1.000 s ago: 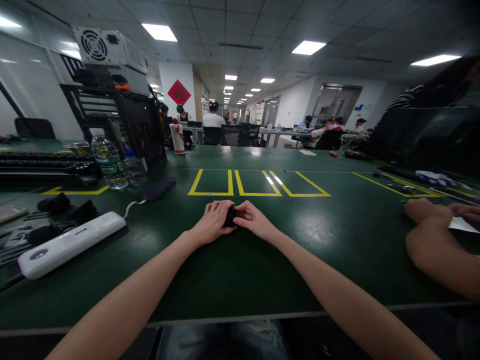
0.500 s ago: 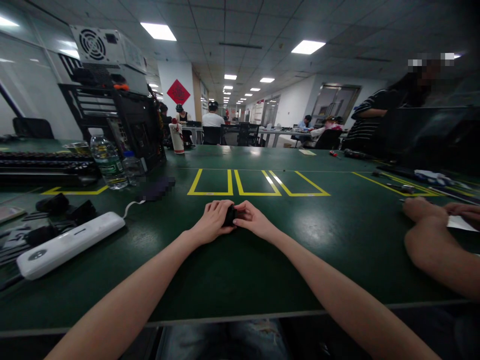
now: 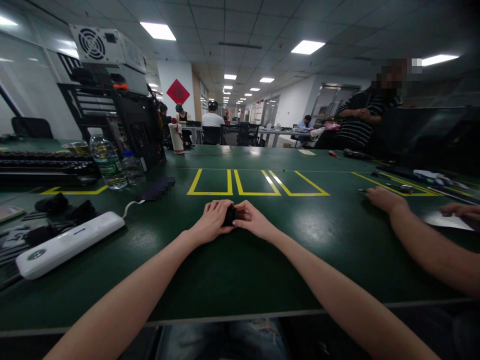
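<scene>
Between my two hands is a small, dark, rounded object [image 3: 230, 216], mostly covered by my fingers, so its kind does not show. My left hand [image 3: 215, 218] wraps round its left side, palm over it. From the other side, the fingertips of my right hand [image 3: 252, 218] pinch its right end. Both hands rest low over the green table [image 3: 232, 280], just in front of three yellow tape outlines [image 3: 258, 194].
On the left lie a white power strip [image 3: 71, 245], black adapters [image 3: 80, 212], a water bottle [image 3: 107, 160] and an open computer case [image 3: 131, 120]. To the right, a co-worker's hand [image 3: 386, 200] reaches over the table, near a white paper [image 3: 450, 220].
My hands keep their hold almost unmoved. The co-worker's hand on the right has moved further forward and left across the table. The standing person at the back right has shifted left.
</scene>
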Motion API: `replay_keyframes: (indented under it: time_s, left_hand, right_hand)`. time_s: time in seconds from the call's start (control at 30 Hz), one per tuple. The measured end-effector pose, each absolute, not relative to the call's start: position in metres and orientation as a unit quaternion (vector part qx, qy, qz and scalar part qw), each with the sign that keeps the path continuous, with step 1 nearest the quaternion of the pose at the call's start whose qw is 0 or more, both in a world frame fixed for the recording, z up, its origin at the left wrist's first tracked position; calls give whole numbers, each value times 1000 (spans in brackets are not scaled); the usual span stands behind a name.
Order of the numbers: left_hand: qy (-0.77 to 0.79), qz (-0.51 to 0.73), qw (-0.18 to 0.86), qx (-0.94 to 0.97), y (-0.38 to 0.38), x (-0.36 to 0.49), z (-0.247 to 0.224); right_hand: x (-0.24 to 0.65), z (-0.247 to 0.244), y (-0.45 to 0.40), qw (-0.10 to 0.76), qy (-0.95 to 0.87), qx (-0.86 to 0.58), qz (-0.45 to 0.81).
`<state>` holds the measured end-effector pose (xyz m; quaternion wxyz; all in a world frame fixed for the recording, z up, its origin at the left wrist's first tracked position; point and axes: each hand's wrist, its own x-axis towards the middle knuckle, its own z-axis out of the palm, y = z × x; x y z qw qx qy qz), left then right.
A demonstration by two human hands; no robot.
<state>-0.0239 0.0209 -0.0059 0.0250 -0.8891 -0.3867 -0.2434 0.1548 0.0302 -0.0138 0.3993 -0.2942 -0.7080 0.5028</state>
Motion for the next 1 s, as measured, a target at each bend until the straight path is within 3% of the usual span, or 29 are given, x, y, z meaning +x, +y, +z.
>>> replay_keyframes:
  time_s: [0.2, 1.0]
  left_hand:
    - [-389, -255, 32, -885, 22, -22, -7]
    - [-390, -246, 14, -887, 18, -23, -3]
  right_hand:
    - [153, -17, 32, 427, -697, -292, 497]
    - [155, -14, 33, 397, -698, -298, 516]
